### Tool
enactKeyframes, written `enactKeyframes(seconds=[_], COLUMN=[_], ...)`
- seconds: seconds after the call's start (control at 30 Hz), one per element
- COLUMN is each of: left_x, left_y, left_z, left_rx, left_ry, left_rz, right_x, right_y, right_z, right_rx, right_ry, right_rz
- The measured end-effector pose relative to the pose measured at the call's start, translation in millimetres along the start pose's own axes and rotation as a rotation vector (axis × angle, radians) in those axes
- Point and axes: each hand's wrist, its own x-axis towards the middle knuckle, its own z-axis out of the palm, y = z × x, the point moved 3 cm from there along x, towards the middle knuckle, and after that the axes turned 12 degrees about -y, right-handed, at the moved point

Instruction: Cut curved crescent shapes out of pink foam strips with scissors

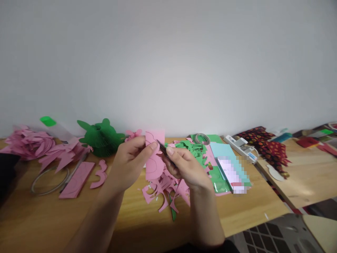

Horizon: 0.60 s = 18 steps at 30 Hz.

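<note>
My left hand (133,156) pinches a pink foam sheet (154,154) with curved lines drawn on it, held upright above the wooden table (52,218). My right hand (184,165) grips small dark scissors (163,148), whose blades meet the sheet's right edge. Beneath both hands lies a heap of pink offcuts (163,189) mixed with green scraps (193,147).
At the left are pink petal cutouts (34,144), a wire loop (48,181), a pink strip (77,179) and a green foam shape (101,137). To the right lie coloured sheets (226,165), a wire coil (202,138), a white device (240,146) and patterned fabric (265,146) on a second table.
</note>
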Motion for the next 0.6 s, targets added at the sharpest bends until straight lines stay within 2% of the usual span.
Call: enactKeyframes(seconds=[0.6], left_x=[-0.5], left_y=[5.9], left_z=[-0.9], left_rx=[0.054], left_ry=[-0.074], left_rz=[-0.044], right_x=[-6.2], right_y=[-0.9], right_z=[-6.9], right_rx=[-0.087], right_ry=[-0.038], right_rz=[-0.011])
